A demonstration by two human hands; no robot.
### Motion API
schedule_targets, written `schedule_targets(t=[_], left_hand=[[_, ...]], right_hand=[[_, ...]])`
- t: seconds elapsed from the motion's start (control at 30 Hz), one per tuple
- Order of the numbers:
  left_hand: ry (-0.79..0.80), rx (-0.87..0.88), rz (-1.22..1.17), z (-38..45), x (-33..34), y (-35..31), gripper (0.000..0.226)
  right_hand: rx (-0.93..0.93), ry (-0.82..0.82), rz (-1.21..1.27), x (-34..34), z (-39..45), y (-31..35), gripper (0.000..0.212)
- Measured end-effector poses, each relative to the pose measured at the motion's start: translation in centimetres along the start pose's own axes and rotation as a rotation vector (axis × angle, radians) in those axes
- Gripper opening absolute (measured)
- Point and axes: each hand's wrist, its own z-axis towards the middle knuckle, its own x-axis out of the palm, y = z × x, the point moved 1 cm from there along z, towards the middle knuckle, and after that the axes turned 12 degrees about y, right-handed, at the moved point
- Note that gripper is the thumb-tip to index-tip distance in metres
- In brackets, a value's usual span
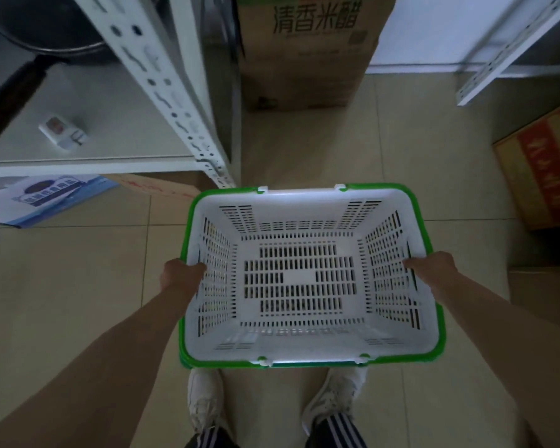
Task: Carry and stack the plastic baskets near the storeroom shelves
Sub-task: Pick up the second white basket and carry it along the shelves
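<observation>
A white slotted plastic basket [301, 221] with a green rim and green folded handles hangs level above the tiled floor, in front of my feet. My left hand [181, 274] grips its left rim, thumb inside the wall. On the opposite rim my right hand [432, 268] holds it the same way. The basket is empty. A second green edge shows under its near left corner, so it may be more than one basket nested; I cannot tell.
A white metal shelf [162, 92] stands at the left with a black pan [29, 50] and a small box on it. A cardboard carton [307, 53] stands ahead on the floor, another carton [543, 169] at the right. A blue-white box [42, 198] lies under the shelf.
</observation>
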Motion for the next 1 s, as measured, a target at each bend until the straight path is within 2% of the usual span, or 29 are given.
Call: schedule_targets(t=[0.17,0.4,0.7,0.8,1.0], left_hand=[[0.015,0.004,-0.004,-1.4,4.3,-5.8,0.037],[0.010,0.040,-0.057,-0.3,6.8,-13.5,0.041],[0.000,0.140,-0.075,5.2,5.7,-22.8,0.040],[0.067,0.134,-0.109,7.4,5.1,-24.9,0.032],[0.019,0.109,-0.126,11.0,3.9,-28.3,0.037]], right_hand=[[-0.031,-0.062,0.004,-6.5,2.1,2.0,0.021],[-0.058,-0.093,0.057,-12.0,5.4,5.1,0.015],[-0.059,-0.067,0.143,-12.9,11.1,11.1,0.037],[-0.061,-0.072,0.149,-12.4,13.4,13.6,0.038],[-0.060,-0.082,0.152,-10.9,16.6,18.8,0.043]])
